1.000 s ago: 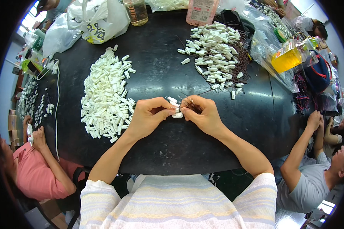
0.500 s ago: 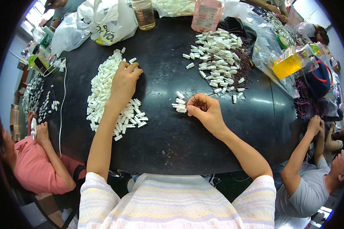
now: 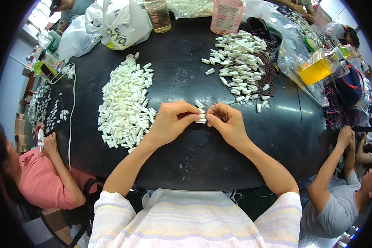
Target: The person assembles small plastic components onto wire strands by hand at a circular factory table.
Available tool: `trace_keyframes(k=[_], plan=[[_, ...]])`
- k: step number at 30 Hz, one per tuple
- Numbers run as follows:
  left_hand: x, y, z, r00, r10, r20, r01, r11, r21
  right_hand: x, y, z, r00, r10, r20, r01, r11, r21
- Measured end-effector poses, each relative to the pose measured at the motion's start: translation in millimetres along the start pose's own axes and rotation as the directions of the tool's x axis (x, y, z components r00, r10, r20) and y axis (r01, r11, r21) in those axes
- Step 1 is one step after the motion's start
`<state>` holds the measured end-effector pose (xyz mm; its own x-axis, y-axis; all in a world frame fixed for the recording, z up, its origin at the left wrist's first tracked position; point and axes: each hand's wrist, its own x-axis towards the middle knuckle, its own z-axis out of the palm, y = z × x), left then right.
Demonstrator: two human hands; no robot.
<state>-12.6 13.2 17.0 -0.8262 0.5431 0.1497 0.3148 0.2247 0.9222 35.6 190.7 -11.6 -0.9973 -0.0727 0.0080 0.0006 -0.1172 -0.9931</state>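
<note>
My left hand (image 3: 169,123) and my right hand (image 3: 230,124) meet fingertip to fingertip above the black table (image 3: 186,165). A few small white plastic connector housings (image 3: 201,118) show in the gap between them. The left thumb and forefinger are pinched on a housing, mostly hidden by the fingertips. Thin dark wires are gripped in my curled right fingers, and their white ends point left. To the left lies a large heap of loose white housings (image 3: 124,105). A second heap of housings (image 3: 242,62), with dark wires attached, lies at the far right.
White plastic bags (image 3: 126,27), a bottle of pale liquid (image 3: 158,16) and a pink container (image 3: 226,16) line the far edge. A yellow-filled bottle (image 3: 315,68) lies farther right. A white cable (image 3: 72,111) crosses the left side. Co-workers sit on both sides.
My left hand has left the loose heap and come right and nearer to my right hand, now pinching a housing. The right hand stays nearly in place, still gripping wires.
</note>
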Motion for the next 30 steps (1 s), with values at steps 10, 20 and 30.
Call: trace_keyframes(k=[10,20,30], plan=[[31,-34,-74,0.939,0.329,-0.101,-0.079,0.491,0.868,-1,-1,-5,1.000,-0.002,0.008,0.003,0.999,-0.043],[31,-36,-62,0.964,0.161,-0.213,0.054,0.662,0.747,-1,-1,-2,0.998,-0.035,-0.045,0.034,0.999,-0.006],[-3,3,-22,0.971,-0.223,0.090,0.237,0.950,-0.204,-1,-2,-1,0.998,-0.022,-0.065,0.019,0.998,-0.058]])
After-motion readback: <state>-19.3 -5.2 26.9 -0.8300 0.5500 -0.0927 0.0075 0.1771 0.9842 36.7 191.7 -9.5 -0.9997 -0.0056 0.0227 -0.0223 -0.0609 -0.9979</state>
